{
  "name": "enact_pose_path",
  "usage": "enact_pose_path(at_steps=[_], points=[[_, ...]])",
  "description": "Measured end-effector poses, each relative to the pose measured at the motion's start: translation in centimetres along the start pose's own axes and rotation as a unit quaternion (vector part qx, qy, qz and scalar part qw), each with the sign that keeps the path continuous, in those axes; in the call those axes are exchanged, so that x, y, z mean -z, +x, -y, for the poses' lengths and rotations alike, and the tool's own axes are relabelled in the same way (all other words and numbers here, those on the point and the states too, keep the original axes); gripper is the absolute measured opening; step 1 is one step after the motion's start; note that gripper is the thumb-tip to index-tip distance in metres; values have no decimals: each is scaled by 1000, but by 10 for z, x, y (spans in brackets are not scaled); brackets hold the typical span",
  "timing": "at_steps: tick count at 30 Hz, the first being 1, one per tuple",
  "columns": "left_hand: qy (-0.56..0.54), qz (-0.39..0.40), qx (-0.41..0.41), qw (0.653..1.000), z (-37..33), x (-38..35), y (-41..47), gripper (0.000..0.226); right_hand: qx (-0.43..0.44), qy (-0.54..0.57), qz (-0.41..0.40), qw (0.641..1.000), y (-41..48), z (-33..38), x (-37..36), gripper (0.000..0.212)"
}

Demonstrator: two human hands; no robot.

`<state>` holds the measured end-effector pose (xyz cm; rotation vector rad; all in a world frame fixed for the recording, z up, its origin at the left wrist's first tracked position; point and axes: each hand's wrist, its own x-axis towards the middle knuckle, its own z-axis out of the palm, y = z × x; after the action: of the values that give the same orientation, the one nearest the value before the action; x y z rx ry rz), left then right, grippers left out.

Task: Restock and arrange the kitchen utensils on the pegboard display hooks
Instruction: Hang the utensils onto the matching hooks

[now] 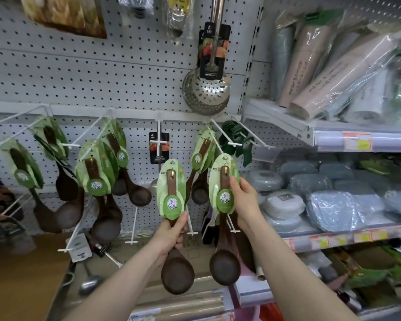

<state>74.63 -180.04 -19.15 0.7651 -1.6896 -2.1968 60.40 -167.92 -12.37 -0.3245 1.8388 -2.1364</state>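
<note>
The left hand [171, 235] clenches the handle of a wooden spoon [177, 272] just under its green card [169, 181]. The right hand [243, 200] pinches the card edge of a second spoon [225, 265] close alongside. Above the fingers, white hooks [158, 128] jut from the pegboard [79, 77].

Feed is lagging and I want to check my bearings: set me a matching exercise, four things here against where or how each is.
1 left hand
2 right hand
3 steel skimmer
4 plastic-wrapped rolls

A hangs high on the pegboard
B lie on the upper right shelf
C grips a wooden spoon by its handle
D holds a second spoon by its green card

Pairs: 1-C, 2-D, 3-A, 4-B
</note>
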Motion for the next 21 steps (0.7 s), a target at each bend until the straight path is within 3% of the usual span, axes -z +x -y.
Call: enact_pose_path(at_steps=[10,15,21], points=[[-54,-53,41,996,-3,-3,20,65,-2,-8,-2,1000,38,-5,-12,21],[-115,-62,44,990,-6,4,24,53,-23,-48,-11,999,66,-16,-21,48],[-162,-66,22,984,-6,17,31,49,-26,-57,-9,998,92,-13,-29,31]])
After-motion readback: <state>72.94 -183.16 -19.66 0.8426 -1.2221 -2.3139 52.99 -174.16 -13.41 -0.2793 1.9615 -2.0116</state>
